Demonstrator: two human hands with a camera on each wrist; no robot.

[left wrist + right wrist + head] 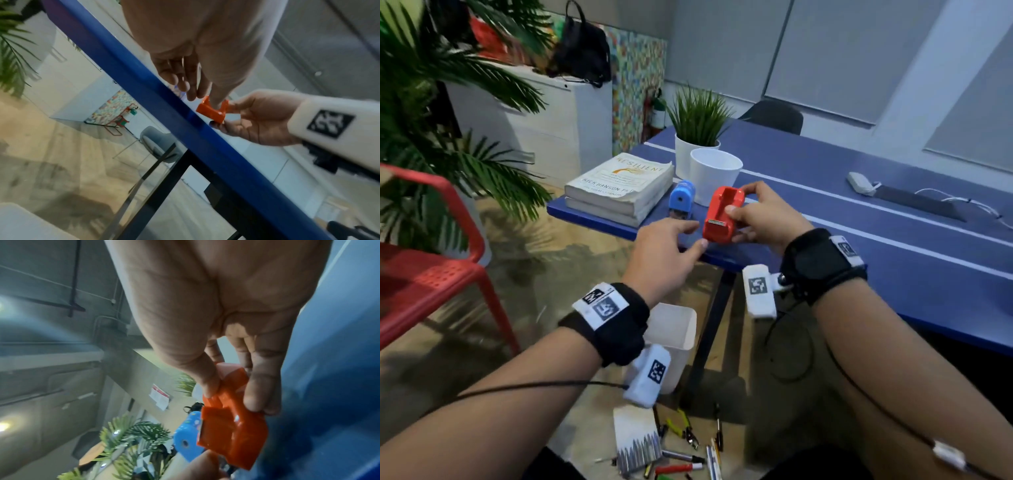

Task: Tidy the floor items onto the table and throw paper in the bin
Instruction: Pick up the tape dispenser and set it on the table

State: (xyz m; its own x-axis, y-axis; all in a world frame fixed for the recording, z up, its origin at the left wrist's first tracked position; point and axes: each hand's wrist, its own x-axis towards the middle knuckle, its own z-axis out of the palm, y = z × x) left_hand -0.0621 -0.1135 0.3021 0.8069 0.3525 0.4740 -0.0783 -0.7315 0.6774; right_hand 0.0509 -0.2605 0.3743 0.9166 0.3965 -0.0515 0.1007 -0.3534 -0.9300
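My right hand (739, 200) grips a red tape dispenser (720, 219) by its sides, thumb on the near side and fingers on the far side, just over the near edge of the blue table (859, 233). In the right wrist view the red tape dispenser (230, 431) sits between thumb and fingers. My left hand (698, 235) is beside the dispenser's front end with its fingers relaxed, the thumb tip touching the lower corner. On the floor below lie several pens and markers (681, 466), pliers (685, 428) and a notepad (637, 442).
On the table corner stand two stacked books (619, 192), a blue pencil sharpener (681, 200), an empty white pot (715, 174) and a potted plant (697, 126). A white bin (676, 339) stands by the table leg. A red chair (431, 267) is at the left.
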